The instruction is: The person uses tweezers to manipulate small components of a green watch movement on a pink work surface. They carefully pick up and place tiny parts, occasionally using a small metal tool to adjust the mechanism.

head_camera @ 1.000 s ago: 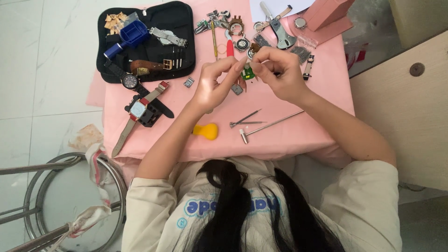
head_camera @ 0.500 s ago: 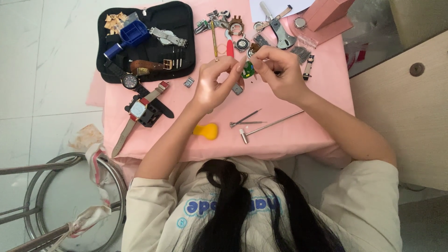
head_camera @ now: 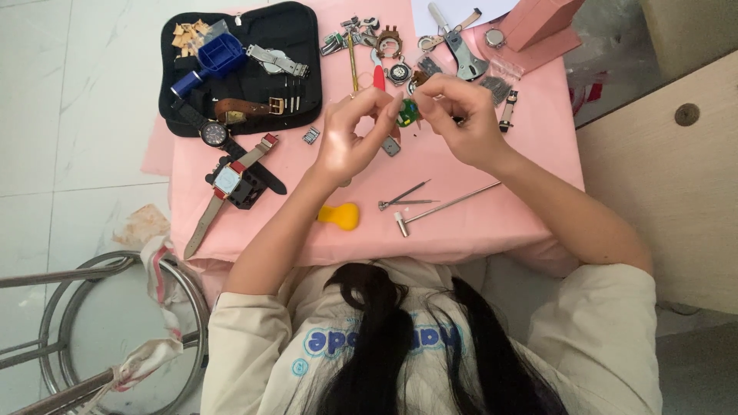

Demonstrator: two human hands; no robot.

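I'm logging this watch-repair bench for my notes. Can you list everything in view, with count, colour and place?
Tablecloth: one, pink, covering the table.
Tool case: one, black, open, top left.
Blue tool: one, in the case.
Brown strap: one, in the case.
Square watch: one, red and grey, left of the hands.
Yellow ball: one, near edge.
Small hammer: one, metal, near edge.
Tweezers: one, metal, beside the hammer.
Pink box: one, top right.
Stool: one, metal, lower left.
Left hand, right hand: raised together, pinching something tiny.
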